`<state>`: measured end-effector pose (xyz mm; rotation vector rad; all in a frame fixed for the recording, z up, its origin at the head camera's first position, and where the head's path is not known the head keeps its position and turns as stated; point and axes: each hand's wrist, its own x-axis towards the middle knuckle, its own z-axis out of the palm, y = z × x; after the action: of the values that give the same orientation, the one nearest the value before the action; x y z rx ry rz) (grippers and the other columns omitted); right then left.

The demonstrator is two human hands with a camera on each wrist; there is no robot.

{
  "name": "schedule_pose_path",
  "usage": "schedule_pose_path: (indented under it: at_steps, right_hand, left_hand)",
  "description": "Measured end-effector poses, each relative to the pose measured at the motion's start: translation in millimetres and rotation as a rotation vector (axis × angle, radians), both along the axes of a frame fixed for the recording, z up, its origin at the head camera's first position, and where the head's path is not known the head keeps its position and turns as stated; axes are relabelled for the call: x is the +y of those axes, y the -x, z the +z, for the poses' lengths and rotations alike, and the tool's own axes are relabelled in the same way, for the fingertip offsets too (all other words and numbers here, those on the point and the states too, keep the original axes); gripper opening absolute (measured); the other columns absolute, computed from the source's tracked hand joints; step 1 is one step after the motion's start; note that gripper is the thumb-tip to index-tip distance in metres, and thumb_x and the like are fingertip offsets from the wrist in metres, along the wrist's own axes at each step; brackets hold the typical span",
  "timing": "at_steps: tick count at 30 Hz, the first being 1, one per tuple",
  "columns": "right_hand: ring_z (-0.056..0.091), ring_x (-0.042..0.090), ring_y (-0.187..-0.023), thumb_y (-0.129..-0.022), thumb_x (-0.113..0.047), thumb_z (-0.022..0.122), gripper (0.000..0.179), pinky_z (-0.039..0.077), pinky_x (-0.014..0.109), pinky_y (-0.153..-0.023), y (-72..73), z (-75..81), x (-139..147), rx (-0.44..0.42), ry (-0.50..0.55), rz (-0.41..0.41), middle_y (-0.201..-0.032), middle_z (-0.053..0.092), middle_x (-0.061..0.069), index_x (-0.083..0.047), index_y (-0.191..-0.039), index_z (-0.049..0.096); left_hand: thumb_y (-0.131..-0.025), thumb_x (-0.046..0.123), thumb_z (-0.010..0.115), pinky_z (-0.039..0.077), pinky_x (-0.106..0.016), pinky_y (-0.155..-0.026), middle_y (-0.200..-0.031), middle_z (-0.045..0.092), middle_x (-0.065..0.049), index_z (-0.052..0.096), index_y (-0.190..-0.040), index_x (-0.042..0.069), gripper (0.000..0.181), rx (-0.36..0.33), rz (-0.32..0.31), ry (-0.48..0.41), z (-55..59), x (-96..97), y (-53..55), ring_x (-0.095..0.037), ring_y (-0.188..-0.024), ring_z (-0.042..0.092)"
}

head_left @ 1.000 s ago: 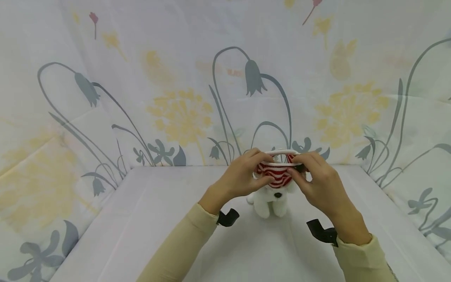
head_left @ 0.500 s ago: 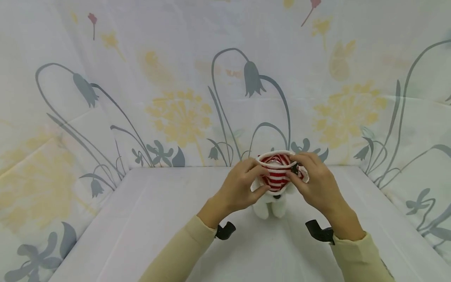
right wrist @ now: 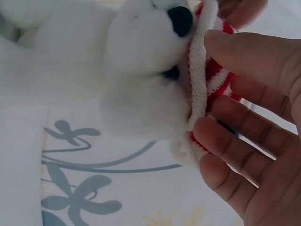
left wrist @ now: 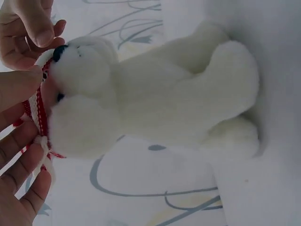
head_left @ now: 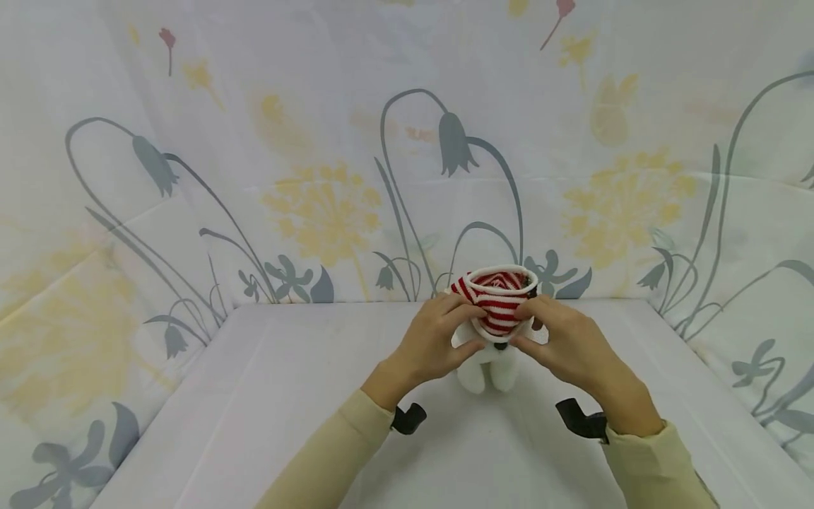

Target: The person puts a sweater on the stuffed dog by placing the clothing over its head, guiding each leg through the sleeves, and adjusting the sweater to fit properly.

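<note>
A small red-and-white striped knit garment (head_left: 499, 315) with white rims sits over the head of a white plush dog (head_left: 486, 373), its upper opening facing up. In the head view its lower rim lies just above the dog's black nose (head_left: 501, 346). My left hand (head_left: 434, 338) pinches the garment's left side between thumb and fingers. On the other side my right hand (head_left: 575, 343) pinches it, thumb on the white lower rim (right wrist: 198, 70) in the right wrist view. The left wrist view shows the plush dog (left wrist: 164, 89) seated; the garment's far side is hidden there.
The dog sits on a white-covered table (head_left: 286, 396) near its back edge. Behind it hangs a pale flower-printed cloth (head_left: 318, 106), which also lines both sides. Black wrist mounts (head_left: 409, 418) stick out below each hand.
The garment's upper opening has tipped into view, and its loose part now shows at the left instead of the right. My right hand has shifted from the upper rim down to the lower rim.
</note>
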<state>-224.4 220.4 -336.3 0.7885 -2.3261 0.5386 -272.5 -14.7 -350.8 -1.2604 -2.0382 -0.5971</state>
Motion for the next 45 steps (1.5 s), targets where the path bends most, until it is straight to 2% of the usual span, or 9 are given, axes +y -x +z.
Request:
schedule_pose_path:
  at_steps: [4,8,13,19,27,34,37,41,45]
  right_hand:
    - [0.055,0.016,-0.080,-0.071,-0.015,0.084,0.038,0.047,0.032,-0.062,9.4,-7.9,2.1,-0.011,0.010,-0.020,-0.097,0.057,-0.002,-0.013,-0.102,0.062]
    - [0.056,0.018,-0.080,-0.071,-0.008,0.083,0.038,0.048,0.034,-0.063,19.0,-16.8,3.6,0.021,0.029,-0.021,-0.100,0.056,0.000,-0.010,-0.103,0.064]
    - [0.057,0.018,-0.079,-0.070,-0.003,0.082,0.033,0.049,0.035,-0.062,24.9,-22.5,4.7,0.070,0.052,-0.023,-0.097,0.055,0.000,-0.011,-0.098,0.065]
    - [0.056,0.017,-0.075,-0.071,0.001,0.080,0.026,0.048,0.030,-0.060,28.5,-24.4,2.7,0.102,0.069,-0.004,-0.093,0.052,0.000,-0.012,-0.089,0.066]
    - [0.056,0.009,-0.077,-0.074,0.006,0.076,0.026,0.043,0.020,-0.071,30.2,-24.9,2.1,0.153,0.053,0.036,-0.099,0.059,-0.001,-0.011,-0.089,0.064]
    - [0.053,0.011,-0.073,-0.075,0.011,0.071,0.029,0.041,0.024,-0.064,28.3,-25.4,4.7,0.197,0.063,0.028,-0.088,0.059,0.000,-0.007,-0.094,0.060]
    - [0.053,0.014,-0.075,-0.074,0.015,0.069,0.029,0.040,0.023,-0.067,31.0,-26.1,4.2,0.201,0.083,0.062,-0.086,0.058,0.004,-0.003,-0.095,0.059]
    - [0.053,0.017,-0.080,-0.072,0.018,0.069,0.032,0.039,0.023,-0.072,34.7,-27.2,3.1,0.181,0.105,0.106,-0.088,0.058,0.008,0.000,-0.097,0.061]
    - [0.052,0.016,-0.078,-0.071,0.016,0.071,0.030,0.038,0.019,-0.069,35.5,-29.3,4.0,0.180,0.122,0.066,-0.091,0.056,0.007,-0.001,-0.095,0.065]
  left_hand:
    - [-0.075,0.024,0.082,0.043,-0.030,-0.088,-0.108,0.061,-0.001,0.065,-0.112,0.010,0.043,-0.061,0.028,0.000,-1.0,1.6,4.3,-0.018,-0.100,0.054]
    - [-0.077,0.025,0.081,0.041,-0.030,-0.088,-0.107,0.059,-0.001,0.065,-0.116,0.010,0.044,-0.104,0.067,0.024,-3.9,4.0,8.9,-0.018,-0.099,0.052]
    - [-0.078,0.024,0.080,0.041,-0.030,-0.086,-0.104,0.057,-0.001,0.066,-0.115,0.011,0.042,-0.127,0.081,0.044,-5.7,6.9,11.5,-0.017,-0.095,0.051]
    - [-0.078,0.022,0.080,0.042,-0.027,-0.079,-0.100,0.056,-0.002,0.065,-0.111,0.011,0.037,-0.151,0.083,0.039,-6.6,7.3,13.1,-0.015,-0.089,0.051]
    - [-0.079,0.016,0.078,0.043,-0.025,-0.078,-0.097,0.055,0.000,0.064,-0.103,0.013,0.028,-0.147,0.104,0.001,-11.7,8.3,14.6,-0.014,-0.089,0.051]
    - [-0.083,0.010,0.074,0.044,-0.023,-0.078,-0.100,0.052,-0.004,0.063,-0.101,0.009,0.022,-0.202,0.034,-0.064,-14.7,12.9,14.3,-0.016,-0.091,0.051]
    - [-0.084,0.010,0.073,0.044,-0.020,-0.078,-0.101,0.051,-0.003,0.063,-0.099,0.010,0.019,-0.205,0.052,-0.062,-16.1,13.9,15.0,-0.015,-0.091,0.052]
    - [-0.084,0.011,0.073,0.047,-0.024,-0.080,-0.100,0.052,-0.003,0.063,-0.095,0.011,0.015,-0.177,0.099,-0.066,-15.5,13.1,15.6,-0.016,-0.094,0.055]
    - [-0.086,0.011,0.071,0.049,-0.028,-0.077,-0.097,0.052,-0.002,0.063,-0.091,0.011,0.009,-0.156,0.115,-0.080,-14.4,11.7,16.6,-0.017,-0.093,0.056]
